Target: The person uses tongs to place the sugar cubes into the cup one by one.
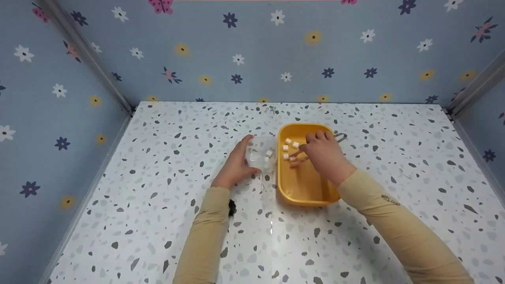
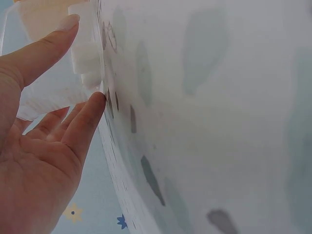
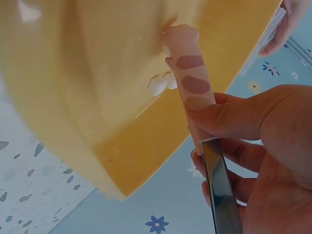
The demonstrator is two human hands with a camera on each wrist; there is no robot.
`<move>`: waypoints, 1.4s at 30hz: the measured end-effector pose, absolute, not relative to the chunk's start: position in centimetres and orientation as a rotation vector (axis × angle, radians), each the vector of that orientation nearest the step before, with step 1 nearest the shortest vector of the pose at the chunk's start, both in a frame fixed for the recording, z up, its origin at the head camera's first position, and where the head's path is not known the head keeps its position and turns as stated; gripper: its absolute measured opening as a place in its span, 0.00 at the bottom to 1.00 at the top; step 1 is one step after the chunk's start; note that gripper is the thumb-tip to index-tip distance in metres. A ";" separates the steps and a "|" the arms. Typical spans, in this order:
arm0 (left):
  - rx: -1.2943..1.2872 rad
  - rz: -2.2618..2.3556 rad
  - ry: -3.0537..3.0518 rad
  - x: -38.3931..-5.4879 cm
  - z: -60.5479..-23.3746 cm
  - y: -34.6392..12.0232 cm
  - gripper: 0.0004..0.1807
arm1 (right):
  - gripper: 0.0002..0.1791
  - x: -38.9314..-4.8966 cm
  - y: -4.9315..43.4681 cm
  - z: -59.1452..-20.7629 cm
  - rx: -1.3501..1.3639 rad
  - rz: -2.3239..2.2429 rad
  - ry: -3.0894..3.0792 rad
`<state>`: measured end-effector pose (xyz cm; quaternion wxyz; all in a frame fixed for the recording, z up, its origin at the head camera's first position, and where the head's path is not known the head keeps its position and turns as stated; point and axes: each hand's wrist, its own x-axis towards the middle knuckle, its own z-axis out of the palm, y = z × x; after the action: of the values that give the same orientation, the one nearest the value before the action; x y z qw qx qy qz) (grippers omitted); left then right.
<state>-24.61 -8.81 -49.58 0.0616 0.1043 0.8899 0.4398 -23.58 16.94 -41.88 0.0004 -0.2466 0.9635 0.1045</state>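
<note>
My left hand (image 1: 236, 165) holds a small clear plastic box (image 1: 258, 143) by its sides, thumb on the near side and fingers on the far side. A few white cubes (image 2: 87, 58) lie inside the box. With my right hand (image 1: 326, 157) I grip metal tongs (image 3: 194, 73) whose pink tips are shaped like paws. The tips reach down into a yellow tub (image 1: 307, 187) beside the box. Several white cubes (image 1: 285, 148) sit on the tub's floor at its left side. One cube (image 1: 292, 159) is right at the tong tips.
The speckled white tabletop (image 1: 158, 221) runs beneath everything. Blue flowered panels (image 1: 260, 51) stand at the back and sides. A small black object (image 1: 232, 207) shows beside the left sleeve. The tongs' bent metal end (image 1: 341, 137) extends past the tub's right rim.
</note>
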 end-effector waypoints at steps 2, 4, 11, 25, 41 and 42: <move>0.309 1.327 2.693 -24.6 -49.5 -8.8 0.60 | 0.17 -23.5 16.9 -41.8 -0.770 0.327 3.021; 0.311 1.326 2.695 -24.6 -49.5 -8.8 0.60 | 0.17 -23.5 16.9 -41.8 -0.764 0.328 3.012; 0.304 1.321 2.692 -24.6 -49.6 -8.7 0.60 | 0.17 -23.6 16.8 -41.7 -0.757 0.345 2.997; 0.329 1.333 2.699 -24.7 -49.6 -8.8 0.60 | 0.16 -23.2 17.2 -42.0 -0.845 0.335 3.060; 0.327 1.327 2.699 -24.8 -49.9 -8.9 0.60 | 0.18 -23.3 17.2 -41.8 -0.820 0.267 3.042; 0.327 1.326 2.701 -24.8 -49.8 -8.9 0.61 | 0.18 -23.3 17.3 -41.7 -0.816 0.262 3.041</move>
<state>-24.84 -8.90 -49.85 0.0574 0.1079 0.8909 0.4375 -23.34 17.29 -41.75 -0.0090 -0.2581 0.9625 0.0830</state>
